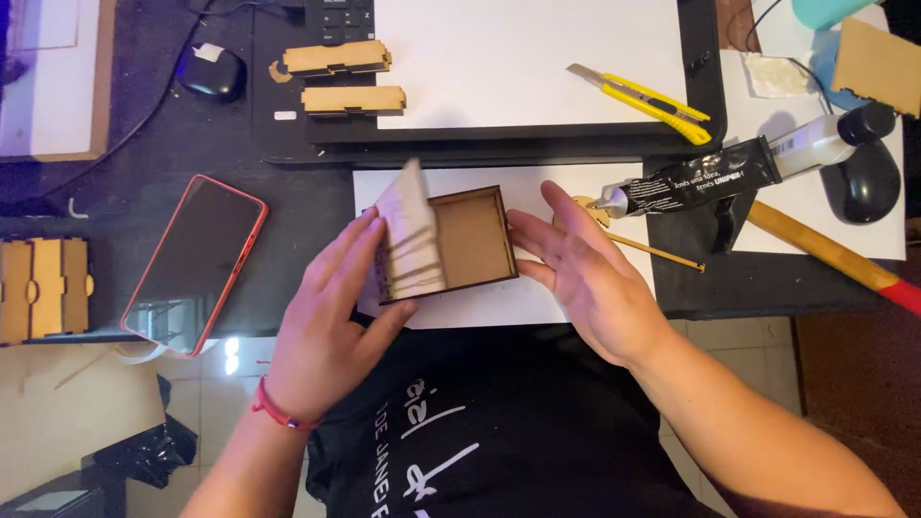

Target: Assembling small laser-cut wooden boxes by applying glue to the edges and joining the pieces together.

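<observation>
On the dark bench (pixel 288 206), a large white sheet (pixel 528 58) is lying at the far side, and a smaller white sheet (pixel 499 302) is lying nearer the person, under the work. Above that smaller sheet, an open wooden box (pixel 470 240) is being held between both hands, tilted, with its hollow facing up. The left hand (pixel 331 326) is pressing against the box's left side, its fingers (pixel 369 235) stretched flat along a pale panel (pixel 411 230) that is standing at that edge; the panel is blurred. The right hand (pixel 585 273) is cupping the box's right side, its fingers (pixel 528 240) spread wide and touching the wall.

To the left, a phone with a red case (pixel 192 264) is lying face up, well apart from the box. Further left, a slotted wooden piece (pixel 43 288) is resting at the bench edge. To the right, a black glue tube (pixel 710 177) is lying just beyond the right hand, with a wooden handle (pixel 815 249) beside it. A yellow utility knife (pixel 643 101) is lying on the large sheet, and two small wooden strips (pixel 341 77) are sitting at its left edge.
</observation>
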